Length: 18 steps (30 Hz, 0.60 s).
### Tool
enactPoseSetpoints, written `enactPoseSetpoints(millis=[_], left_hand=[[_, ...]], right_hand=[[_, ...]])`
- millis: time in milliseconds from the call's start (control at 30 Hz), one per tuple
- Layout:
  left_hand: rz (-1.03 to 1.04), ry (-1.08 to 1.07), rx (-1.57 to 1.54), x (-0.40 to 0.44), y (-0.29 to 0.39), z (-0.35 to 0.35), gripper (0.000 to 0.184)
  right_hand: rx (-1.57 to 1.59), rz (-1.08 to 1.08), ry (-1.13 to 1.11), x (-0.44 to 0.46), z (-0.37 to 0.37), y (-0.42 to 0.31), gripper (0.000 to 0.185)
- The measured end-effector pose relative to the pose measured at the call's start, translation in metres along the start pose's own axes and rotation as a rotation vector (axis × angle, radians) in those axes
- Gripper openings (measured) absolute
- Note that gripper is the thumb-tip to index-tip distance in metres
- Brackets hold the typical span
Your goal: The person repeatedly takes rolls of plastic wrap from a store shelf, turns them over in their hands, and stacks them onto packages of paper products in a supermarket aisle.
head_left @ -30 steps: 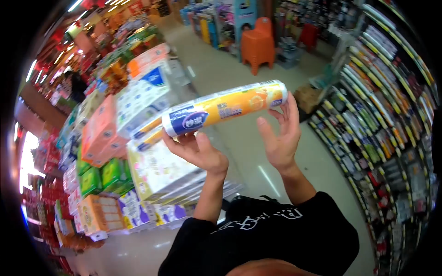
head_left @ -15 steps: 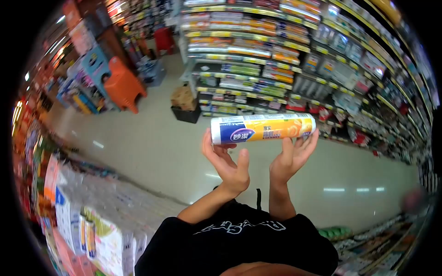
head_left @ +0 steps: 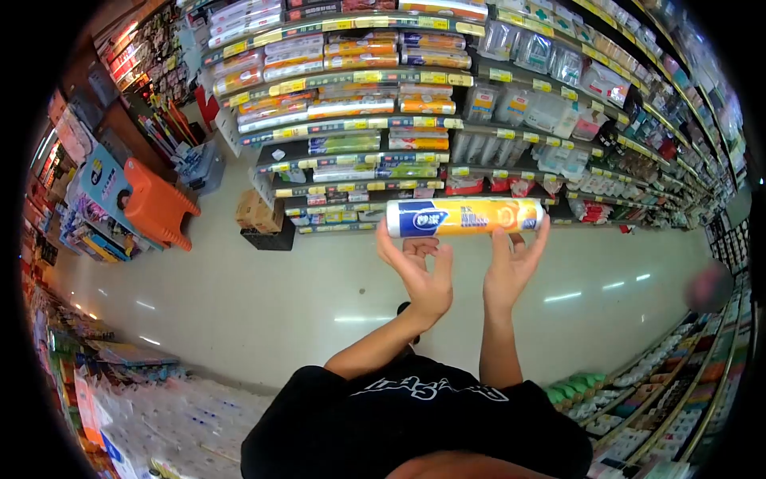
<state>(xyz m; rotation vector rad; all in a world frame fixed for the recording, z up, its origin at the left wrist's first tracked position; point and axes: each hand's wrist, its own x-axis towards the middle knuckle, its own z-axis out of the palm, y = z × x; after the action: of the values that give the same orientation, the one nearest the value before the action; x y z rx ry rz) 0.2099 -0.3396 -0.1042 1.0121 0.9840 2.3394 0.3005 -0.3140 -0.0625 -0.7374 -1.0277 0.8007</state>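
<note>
A long cylindrical roll (head_left: 467, 217) in orange and blue wrapping with white ends is held level before my chest. My left hand (head_left: 424, 275) grips its left end, with fingers behind and beneath it. At the other end, my right hand (head_left: 513, 267) holds it with the thumb against the lower front. Beyond the roll stands a shelf unit (head_left: 343, 125) with similar wrapped rolls (head_left: 361, 54) lying in rows.
An orange plastic stool (head_left: 155, 203) stands at the left, near a cardboard box (head_left: 257, 211) in a dark bin. Wrapped packs (head_left: 191, 419) are stacked at the lower left. Shelves (head_left: 670, 399) with green items beside them fill the lower right.
The view has swung right, from the stacked packs towards the shelf unit. Both hands still hold the roll, which has gone from tilted to level.
</note>
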Motion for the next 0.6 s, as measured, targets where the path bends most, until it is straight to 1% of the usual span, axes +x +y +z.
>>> enactPoseSetpoints(millis=[133, 167, 233, 300, 400, 433, 533, 567, 600], left_hand=[[0.065, 0.073, 0.019, 0.088, -0.054, 0.024, 0.080], [0.039, 0.088, 0.013, 0.106, -0.072, 0.026, 0.075], [0.017, 0.107, 0.017, 0.141, -0.101, 0.038, 0.073], [0.005, 0.124, 0.035, 0.170, -0.126, 0.050, 0.070], [-0.108, 0.081, 0.043, 0.199, -0.155, 0.065, 0.070], [-0.059, 0.083, 0.083, 0.206, -0.164, 0.070, 0.068], [-0.113, 0.053, 0.169, 0.220, -0.198, 0.071, 0.063], [-0.105, 0.051, 0.219, 0.225, -0.206, 0.069, 0.059], [-0.133, 0.052, 0.220, 0.231, -0.216, 0.068, 0.059]], right_hand=[[-0.009, 0.043, -0.127, 0.080, 0.030, 0.048, 0.082], [-0.024, 0.048, -0.149, 0.097, 0.037, 0.057, 0.082], [-0.062, 0.063, -0.188, 0.129, 0.050, 0.072, 0.082], [-0.102, 0.087, -0.179, 0.156, 0.055, 0.090, 0.082], [-0.124, 0.093, -0.156, 0.188, 0.061, 0.117, 0.083], [-0.121, 0.086, -0.145, 0.200, 0.063, 0.127, 0.083], [-0.052, 0.093, -0.085, 0.232, 0.072, 0.160, 0.085], [-0.071, 0.050, -0.066, 0.242, 0.080, 0.167, 0.086], [-0.097, 0.056, -0.071, 0.252, 0.085, 0.177, 0.086]])
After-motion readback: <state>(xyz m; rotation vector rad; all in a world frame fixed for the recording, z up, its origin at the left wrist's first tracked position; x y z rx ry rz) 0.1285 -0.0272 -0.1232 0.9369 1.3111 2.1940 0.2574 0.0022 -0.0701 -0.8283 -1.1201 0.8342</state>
